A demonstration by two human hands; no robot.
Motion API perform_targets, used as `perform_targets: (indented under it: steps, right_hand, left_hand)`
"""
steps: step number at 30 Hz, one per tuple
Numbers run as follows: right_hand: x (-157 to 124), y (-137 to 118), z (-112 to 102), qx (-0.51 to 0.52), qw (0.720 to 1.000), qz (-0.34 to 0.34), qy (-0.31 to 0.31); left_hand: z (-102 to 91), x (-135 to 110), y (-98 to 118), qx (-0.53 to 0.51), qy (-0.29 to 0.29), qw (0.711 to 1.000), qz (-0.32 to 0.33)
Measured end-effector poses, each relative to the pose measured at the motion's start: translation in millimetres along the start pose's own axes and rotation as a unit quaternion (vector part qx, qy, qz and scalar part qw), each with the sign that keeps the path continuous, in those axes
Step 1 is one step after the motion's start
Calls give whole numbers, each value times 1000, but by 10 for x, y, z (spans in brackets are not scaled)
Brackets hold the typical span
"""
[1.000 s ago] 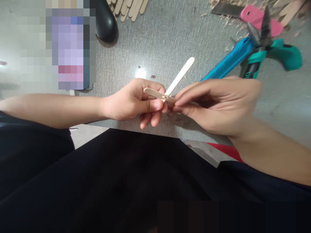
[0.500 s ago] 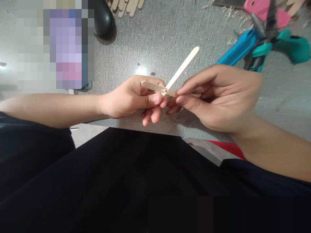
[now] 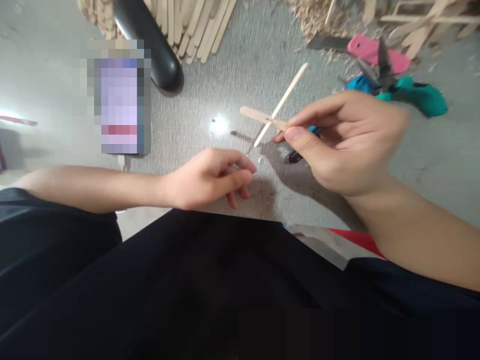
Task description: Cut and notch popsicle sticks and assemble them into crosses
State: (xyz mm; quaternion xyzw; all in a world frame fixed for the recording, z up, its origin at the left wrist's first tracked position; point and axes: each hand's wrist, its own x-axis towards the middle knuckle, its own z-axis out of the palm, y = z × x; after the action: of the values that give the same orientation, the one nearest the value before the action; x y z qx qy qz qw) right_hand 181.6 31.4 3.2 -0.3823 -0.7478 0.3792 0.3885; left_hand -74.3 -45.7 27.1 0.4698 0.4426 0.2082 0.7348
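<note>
My right hand [image 3: 337, 137] pinches the end of one popsicle stick [image 3: 252, 114] between thumb and fingertips. A second, narrower-looking stick [image 3: 290, 89] crosses it near the middle, and the two form an X held above the grey table. My left hand [image 3: 215, 180] is lower and to the left, apart from the sticks. Its fingers are loosely curled with nothing visible in them. Partly hidden under my right hand is a blue-and-black tool [image 3: 294, 156].
Many popsicle sticks [image 3: 204, 30] lie at the back beside a black rounded case [image 3: 150, 47]. A blurred-out phone [image 3: 119, 105] with a cable is at left. Back right are a pink-handled blade [image 3: 378, 52], teal-handled pliers [image 3: 422, 97], wood shavings [image 3: 311, 20] and joined sticks [image 3: 423, 30].
My left hand has let go of the crossed sticks and moved down, away from them. My right hand now holds them alone, a little higher. The view has shifted, showing more of the table's back.
</note>
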Motion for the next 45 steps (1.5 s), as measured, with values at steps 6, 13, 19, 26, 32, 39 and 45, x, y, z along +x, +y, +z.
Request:
perform_targets:
  steps: [6,13,19,26,32,39,45]
  right_hand:
    - [152,204,-43,-163,980,-61,-93]
    - [202,328,-81,-229,959,-125,-109]
    - [351,460,-448,-237,948,-154,-147]
    - [458,589,-654,-275,920,-189,-206]
    - [453,629,-643,-296,912,-184,-215]
    - [461,604,-699,-288,905,-196,-246]
    - [389,615,-710,-255,917,-179,-247]
  left_hand:
    - [34,-123,143,333,-8,940,77]
    - [-380,-132,711,547,182,814,79]
    - [-1563,681,805,654,370,654,89]
    - [-2073,1162,719,668,331,666,-32]
    - [-2036,972,857,658,315,678,-91]
    - [-2004,683,841,644,285,709,35]
    - [-1724,588,958,639,324,697,-15]
